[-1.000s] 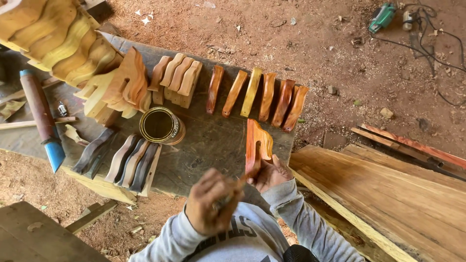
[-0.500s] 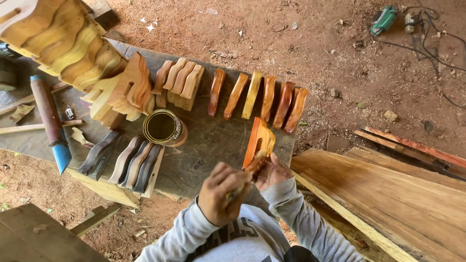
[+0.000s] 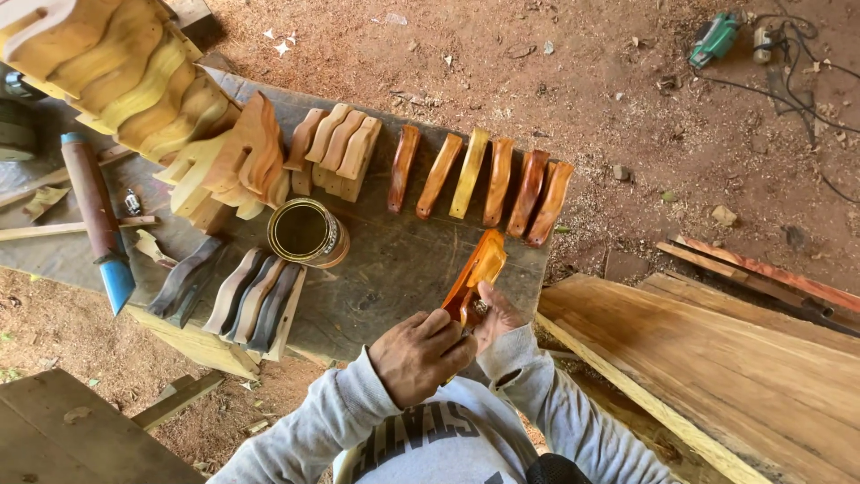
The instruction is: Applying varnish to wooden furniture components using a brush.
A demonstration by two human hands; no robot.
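Two hands meet at the near edge of the worktop (image 3: 394,269), seen from the head camera. The right hand (image 3: 495,315) is clamped on the lower end of an orange, glossy wooden piece (image 3: 477,272), which leans up and away from the body. The left hand (image 3: 421,354) is closed just beside that same end; what it grips is hidden, so I cannot tell what it holds. Left of the wooden piece stands an open tin (image 3: 307,232) of dark liquid. Beyond the piece, six stained pieces (image 3: 475,179) lie in a row. Left of the tin, dark grey pieces (image 3: 242,291) rest on a board. To the right of the worktop lie long planks (image 3: 717,358).
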